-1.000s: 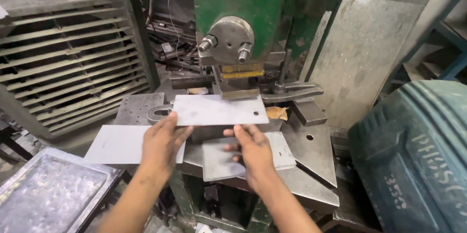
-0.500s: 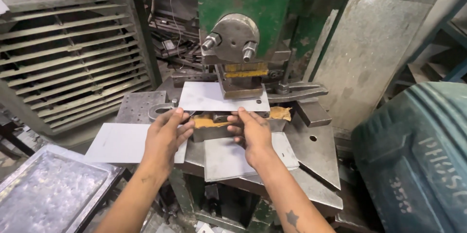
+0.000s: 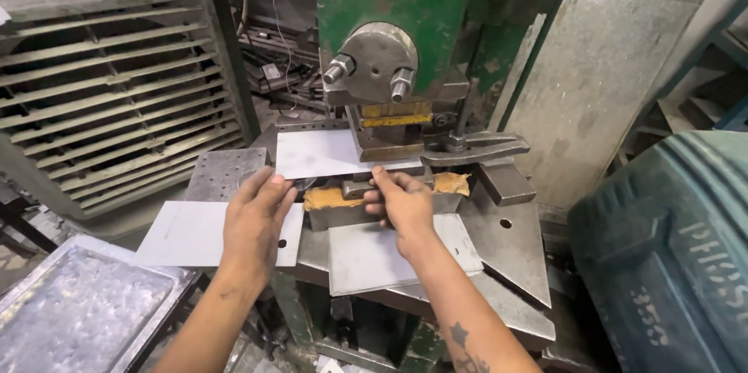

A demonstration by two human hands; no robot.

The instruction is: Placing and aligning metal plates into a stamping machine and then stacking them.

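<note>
Resting at the near edge of a pale metal sheet (image 3: 327,153), the left hand (image 3: 257,213) is seen flat, fingers extended and open, fingertips touching the sheet. The sheet is laid under the ram of a green press (image 3: 405,7), on top of a die block (image 3: 366,205) smeared with orange-brown grease. The right hand (image 3: 401,202) is held at the block's front, fingers curled loosely against it; nothing is gripped. A second blank sheet (image 3: 187,233) is seen below the left wrist. Another grey plate (image 3: 382,256) is seen under the right wrist. A louvred grey housing (image 3: 117,93) is seen on the left, a dimpled metal tray (image 3: 70,311) bottom-left.
</note>
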